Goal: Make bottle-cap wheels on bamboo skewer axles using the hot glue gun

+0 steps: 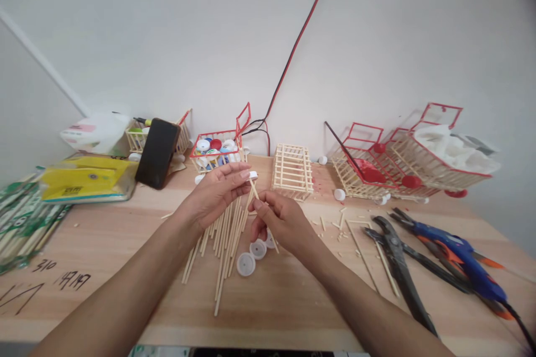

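My left hand (218, 194) pinches a small white bottle cap (253, 175) between thumb and fingertips, above the middle of the table. Closed around a thin wooden stick (254, 192) is my right hand (282, 218); the stick's upper end meets the cap, and its lower end slants out below the fingers. Whether the tip enters the cap I cannot tell. Beneath both hands lies a loose heap of wooden sticks (228, 242). White caps (245, 264) rest on the wood just below my right hand, one partly covered by its fingers.
Behind the hands stand a stick-built crate (292, 172) and a red-rimmed basket of bottle caps (214, 148). More small carts (360, 173) are at the right. Pliers (397, 262) and a blue glue gun (460, 259) lie right; a phone (158, 153) and yellow tissue pack (87, 178) are left.
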{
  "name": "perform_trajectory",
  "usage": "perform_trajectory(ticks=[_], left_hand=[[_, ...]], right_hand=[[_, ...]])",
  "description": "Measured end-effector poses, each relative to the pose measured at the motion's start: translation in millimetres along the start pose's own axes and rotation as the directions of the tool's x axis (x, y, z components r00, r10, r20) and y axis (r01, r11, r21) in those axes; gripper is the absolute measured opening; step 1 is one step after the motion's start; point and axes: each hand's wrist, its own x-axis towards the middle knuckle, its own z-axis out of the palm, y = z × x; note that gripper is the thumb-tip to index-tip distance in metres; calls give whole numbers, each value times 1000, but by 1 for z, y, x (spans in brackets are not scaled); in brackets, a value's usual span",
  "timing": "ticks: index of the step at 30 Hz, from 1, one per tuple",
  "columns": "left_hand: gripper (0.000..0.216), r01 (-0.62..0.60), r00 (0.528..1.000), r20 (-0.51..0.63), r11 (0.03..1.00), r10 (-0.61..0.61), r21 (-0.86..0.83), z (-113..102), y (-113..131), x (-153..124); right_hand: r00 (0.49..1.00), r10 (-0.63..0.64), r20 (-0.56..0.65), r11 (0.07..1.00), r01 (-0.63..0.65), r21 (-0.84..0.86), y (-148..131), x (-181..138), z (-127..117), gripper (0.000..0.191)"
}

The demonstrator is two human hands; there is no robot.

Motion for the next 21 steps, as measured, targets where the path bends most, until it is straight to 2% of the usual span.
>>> perform_trajectory(ticks=[7,11,15,18,21], left_hand=[[30,4,1000,-4,1000,-4,3,2,1,0],[32,-13,1000,3,1000,13,-8,2,3,0],[33,-32,999,-17,999,32,7,2,4,0],[36,-35,999,-20,999,36,40,2,2,0],[41,-32,999,-20,996,33,83,3,0,0]], right_hand=[[1000,-4,25,998,2,56,-2,1,0,18],[1000,-14,7,1000,14,13,-2,0,-1,18],[993,-70,-92,976,49,-214,-2,-2,-3,18],[982,-135,-135,897,63,-438,-1,-4,-4,17],[973,-182,-142,810,67,-582,0,-3,-6,14]])
